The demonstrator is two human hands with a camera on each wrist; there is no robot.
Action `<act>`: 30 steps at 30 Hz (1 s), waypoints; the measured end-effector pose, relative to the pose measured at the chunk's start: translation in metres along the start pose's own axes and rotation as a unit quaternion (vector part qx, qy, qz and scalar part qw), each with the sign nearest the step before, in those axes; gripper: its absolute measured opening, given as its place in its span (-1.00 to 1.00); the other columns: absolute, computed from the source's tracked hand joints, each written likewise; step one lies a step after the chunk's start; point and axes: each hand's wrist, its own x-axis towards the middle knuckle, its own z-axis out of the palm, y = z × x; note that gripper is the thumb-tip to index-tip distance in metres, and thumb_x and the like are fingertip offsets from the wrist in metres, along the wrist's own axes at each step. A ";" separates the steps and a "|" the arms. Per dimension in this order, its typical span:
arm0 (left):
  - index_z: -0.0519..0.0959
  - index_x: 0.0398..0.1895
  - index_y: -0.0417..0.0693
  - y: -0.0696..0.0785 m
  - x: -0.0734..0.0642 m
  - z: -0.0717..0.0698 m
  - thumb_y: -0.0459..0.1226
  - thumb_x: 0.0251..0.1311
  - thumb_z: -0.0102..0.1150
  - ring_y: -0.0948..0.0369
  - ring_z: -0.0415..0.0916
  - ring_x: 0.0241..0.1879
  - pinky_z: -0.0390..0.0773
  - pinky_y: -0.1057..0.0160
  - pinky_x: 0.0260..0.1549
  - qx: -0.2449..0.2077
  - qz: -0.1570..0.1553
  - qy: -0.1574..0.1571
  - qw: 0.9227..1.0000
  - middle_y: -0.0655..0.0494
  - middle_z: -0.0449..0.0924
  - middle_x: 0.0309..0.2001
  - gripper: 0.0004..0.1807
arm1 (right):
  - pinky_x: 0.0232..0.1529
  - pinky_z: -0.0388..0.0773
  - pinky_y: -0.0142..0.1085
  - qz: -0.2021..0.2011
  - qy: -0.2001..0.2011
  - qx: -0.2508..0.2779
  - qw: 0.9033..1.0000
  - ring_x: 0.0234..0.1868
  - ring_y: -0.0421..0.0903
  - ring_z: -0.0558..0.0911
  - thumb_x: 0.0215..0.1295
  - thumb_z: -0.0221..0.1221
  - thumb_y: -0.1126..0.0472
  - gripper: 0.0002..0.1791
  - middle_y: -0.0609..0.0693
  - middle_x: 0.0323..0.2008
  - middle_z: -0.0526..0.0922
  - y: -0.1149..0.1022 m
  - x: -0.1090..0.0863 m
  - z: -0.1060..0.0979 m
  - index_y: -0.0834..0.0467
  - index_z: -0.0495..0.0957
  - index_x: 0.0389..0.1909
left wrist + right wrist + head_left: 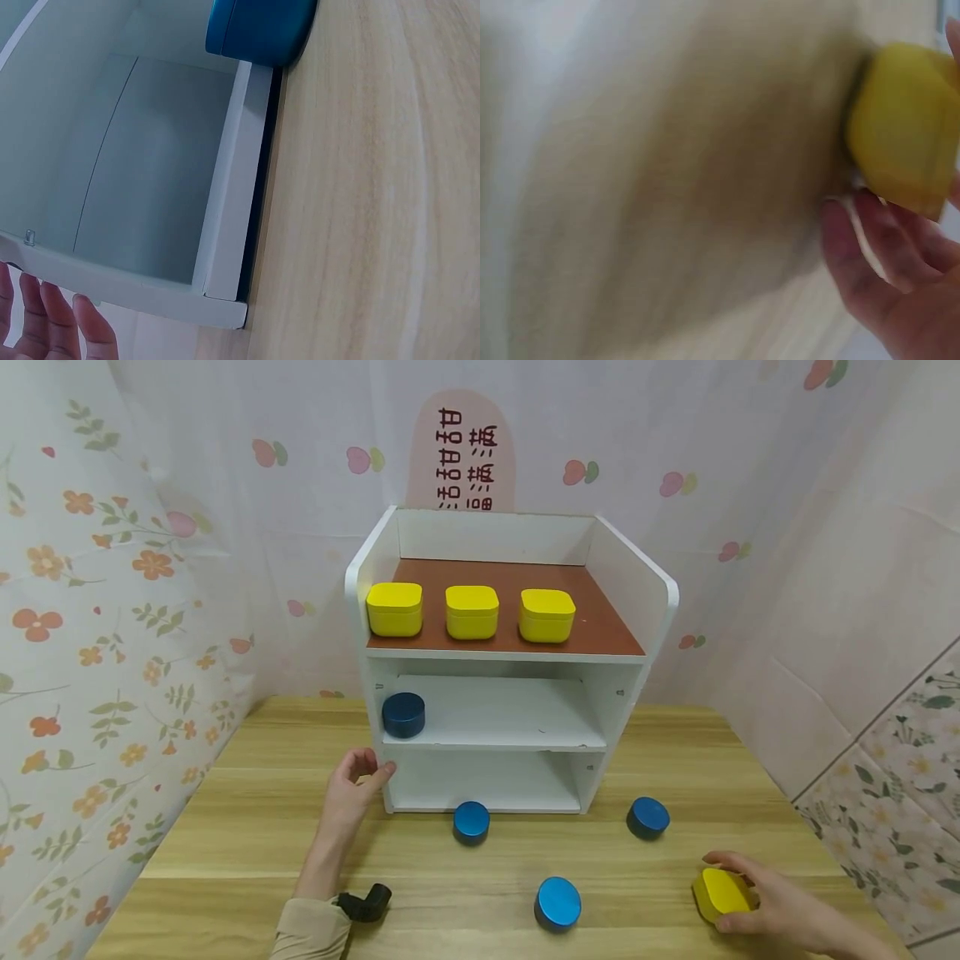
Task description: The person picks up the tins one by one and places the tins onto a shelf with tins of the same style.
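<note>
At the right of the table, my right hand (780, 902) holds a yellow box (722, 895) with rounded corners, its fingers and thumb on opposite sides. The same yellow box (904, 127) looks blurred in the right wrist view. My left hand (356, 785) is by the lower left side of a white shelf unit (487, 654), fingertips at its front edge. In the left wrist view, the fingers (56, 319) lie loosely bent against the side panel. Three yellow boxes (472, 612) stand in a row on the brown top. One dark blue round tin (403, 715) sits at the left of the middle shelf.
Three blue round tins lie on the table: one tin (471, 822) before the bottom shelf, another tin (558, 903) nearer the front, and a third tin (648, 817) right of the unit. Patterned curtains (300, 527) hang behind and beside the wooden table (450, 893).
</note>
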 end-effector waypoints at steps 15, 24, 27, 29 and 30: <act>0.38 -0.07 -0.28 -0.017 0.007 -0.002 -0.34 0.27 0.23 0.11 0.30 -0.04 0.25 0.17 -0.02 -0.005 0.022 -0.006 1.000 -0.08 0.35 -0.12 -0.71 | -0.24 0.42 -0.43 0.021 0.002 0.020 1.000 -0.21 -0.40 0.41 0.07 0.44 0.15 -0.24 0.18 -0.02 0.47 0.004 0.001 0.006 0.46 0.24 0.11; 0.38 -0.07 -0.29 -0.017 0.008 0.000 -0.34 0.27 0.23 0.11 0.30 -0.04 0.25 0.18 -0.02 -0.006 0.025 -0.010 1.000 -0.07 0.36 -0.13 -0.71 | -0.22 0.41 -0.47 -0.009 0.068 -0.025 0.997 -0.14 -0.42 0.42 -0.04 0.49 0.15 -0.21 0.18 0.00 0.49 -0.004 0.003 0.006 0.40 0.30 0.12; 0.38 -0.08 -0.29 -0.018 0.008 0.000 -0.35 0.27 0.23 0.10 0.30 -0.05 0.25 0.17 -0.03 -0.009 0.027 -0.008 1.000 -0.07 0.36 -0.14 -0.72 | -0.19 0.41 -0.49 -0.027 0.087 -0.033 0.995 -0.09 -0.44 0.42 -0.02 0.49 0.10 -0.19 0.22 0.05 0.49 -0.010 0.005 0.006 0.38 0.30 0.16; 0.38 -0.09 -0.28 -0.018 0.009 -0.001 -0.36 0.26 0.23 0.10 0.31 -0.05 0.25 0.17 -0.03 -0.010 0.026 -0.006 1.000 -0.06 0.36 -0.14 -0.72 | -0.19 0.42 -0.49 -0.034 0.095 -0.030 0.994 -0.07 -0.45 0.42 0.00 0.48 0.08 -0.17 0.26 0.09 0.47 -0.014 0.006 0.005 0.36 0.29 0.19; 0.38 -0.09 -0.28 -0.018 0.008 -0.001 -0.35 0.26 0.23 0.11 0.30 -0.05 0.26 0.17 -0.04 -0.009 0.025 -0.006 1.000 -0.06 0.36 -0.14 -0.72 | -0.20 0.42 -0.48 -0.035 0.098 -0.031 0.994 -0.06 -0.45 0.42 0.00 0.47 0.07 -0.17 0.26 0.09 0.47 -0.017 0.006 0.005 0.35 0.30 0.20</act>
